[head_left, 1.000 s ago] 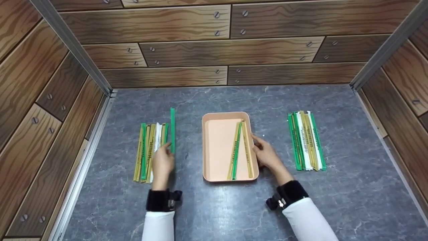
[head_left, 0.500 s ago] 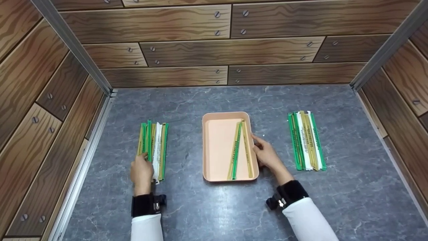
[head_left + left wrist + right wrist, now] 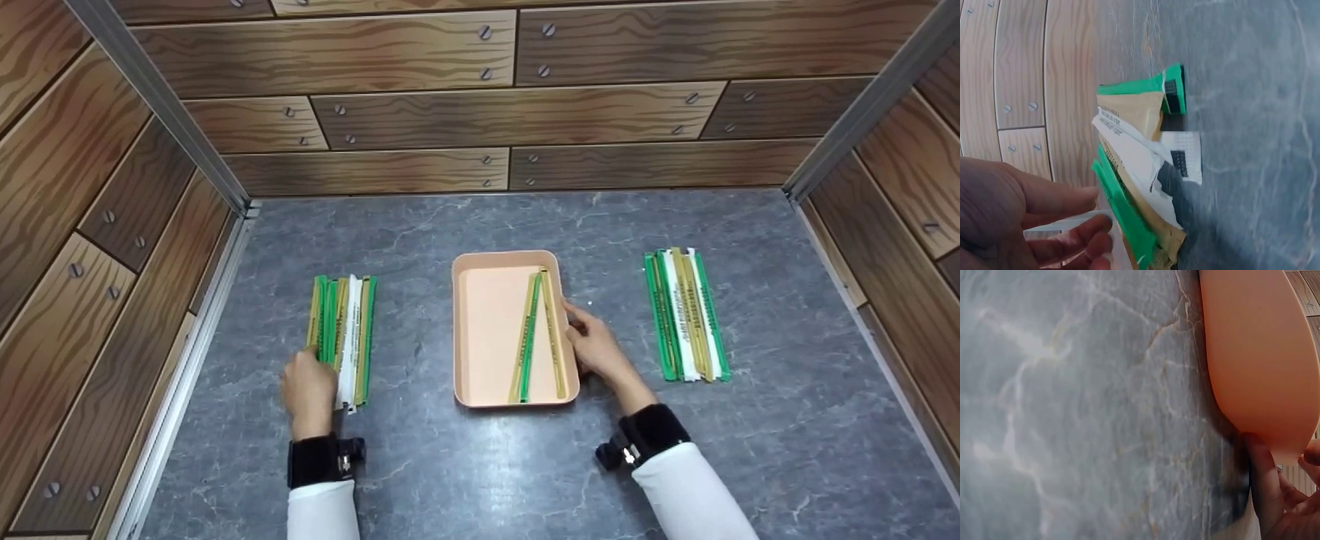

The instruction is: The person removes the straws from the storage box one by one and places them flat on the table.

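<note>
My left hand (image 3: 308, 391) is over the left end of a row of long, thin stick packets (image 3: 351, 341) in green, brown and white. In the left wrist view, its thumb and fingertips stand apart beside a green stick packet (image 3: 1124, 208), with nothing between them. Lengthwise in the middle lies a shallow peach tray (image 3: 487, 330). Inside its right half rest a green stick packet (image 3: 530, 341) and brown ones. My right hand (image 3: 602, 351) touches the tray's right side; in the right wrist view, one finger reaches the lower outer wall and another is near the rim.
A second row of green, white and brown stick packets (image 3: 688, 315) lies to the right. The grey marbled floor (image 3: 420, 465) is bounded by wood-patterned walls (image 3: 420, 171) at the back and both sides, with metal rails (image 3: 174, 386) at the edges.
My left hand has moved left from the right of the left-hand row, carrying a green stick packet, laid it among the others and let go. The right hand and tray have stayed put.
</note>
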Tool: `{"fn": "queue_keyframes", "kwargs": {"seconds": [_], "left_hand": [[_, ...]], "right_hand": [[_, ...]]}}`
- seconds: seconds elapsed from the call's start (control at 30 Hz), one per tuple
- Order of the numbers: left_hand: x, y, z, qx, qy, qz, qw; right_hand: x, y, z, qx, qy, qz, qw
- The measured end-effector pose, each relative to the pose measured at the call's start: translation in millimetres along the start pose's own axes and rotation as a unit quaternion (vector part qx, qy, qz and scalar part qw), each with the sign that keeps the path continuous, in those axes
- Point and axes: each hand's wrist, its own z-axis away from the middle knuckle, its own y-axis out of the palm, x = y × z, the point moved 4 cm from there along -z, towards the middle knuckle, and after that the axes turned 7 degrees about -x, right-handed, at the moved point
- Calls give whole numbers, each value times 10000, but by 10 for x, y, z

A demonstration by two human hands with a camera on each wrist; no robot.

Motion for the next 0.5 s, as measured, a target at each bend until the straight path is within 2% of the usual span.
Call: {"fn": "queue_keyframes", "kwargs": {"seconds": [0.1, 0.17, 0.27, 0.33, 0.43, 0.5], "left_hand": [[-78, -4, 41, -169, 243, -40, 9996], [-182, 21, 93, -201, 498, 122, 9985], [-408, 107, 215, -195, 1099, 489, 9925], [-594, 189, 325, -130, 1662, 712, 9834], [-869, 332, 514, -21, 2514, 854, 9641], [-1038, 425, 645, 127, 2937, 919, 9514]], "right_hand": [[10, -5, 7, 2, 61, 55, 10000], [9, -6, 7, 13, 72, 80, 9999], [8, -5, 2, -26, 46, 63, 10000], [4, 0, -1, -33, 25, 52, 10000], [-7, 9, -7, -43, 30, 63, 10000], [-11, 14, -10, -25, 23, 90, 10000]]}}
